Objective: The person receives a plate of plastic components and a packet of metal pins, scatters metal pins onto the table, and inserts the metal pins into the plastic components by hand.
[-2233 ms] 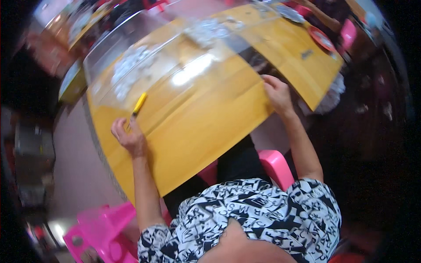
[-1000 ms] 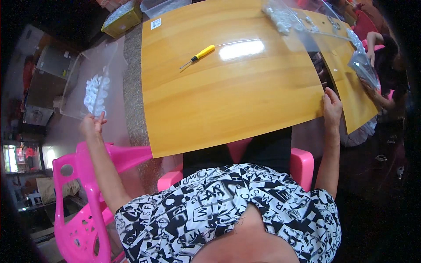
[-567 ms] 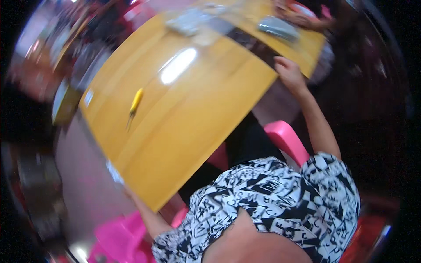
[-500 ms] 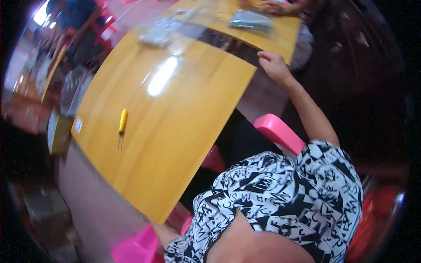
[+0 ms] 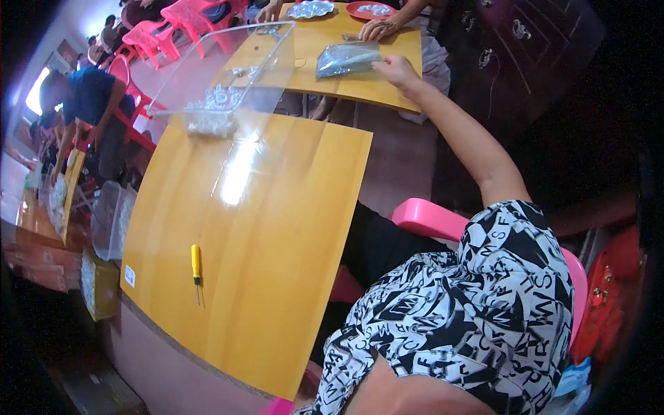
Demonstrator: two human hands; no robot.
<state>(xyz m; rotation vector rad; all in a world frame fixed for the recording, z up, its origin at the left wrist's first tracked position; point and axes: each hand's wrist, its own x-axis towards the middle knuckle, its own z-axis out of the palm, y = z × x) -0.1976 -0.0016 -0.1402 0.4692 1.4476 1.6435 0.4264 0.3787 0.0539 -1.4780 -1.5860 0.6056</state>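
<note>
"Where is the right hand (image 5: pixel 398 71)?"

"Past the far right corner of the table (image 5: pixel 277 207), at the end of an outstretched arm. It is over the far table (image 5: pixel 409 41), which stands beyond the table across a gap."

"And its fingers?"

"Curled, with the tips close together at the near end of the bag (image 5: pixel 348 59). I can't tell whether they have pinched it or only meet its edge."

"The bag itself?"

"Lying flat beyond the table's far right corner, on the far table. It's clear and grey-green; what's inside I can't make out."

"The left hand?"

"Outside the view, so I can't tell how its fingers stand."

"What's on the table?"

"A screwdriver (image 5: pixel 196 266) on its left part, yellow handle pointing to the far edge. A white label (image 5: pixel 129 276) is at the left corner. At the far edge is a clear box (image 5: pixel 268 63), white parts (image 5: pixel 211 117) showing through it."

"Anything else about?"

"Beyond the table, further off than the bag, a co-worker's hand (image 5: pixel 379 28) rests on the far table, near a red plate (image 5: pixel 353 11). By the table's right edge is a pink chair (image 5: pixel 429 218); off its left corner, a yellow carton (image 5: pixel 106 290)."
</note>
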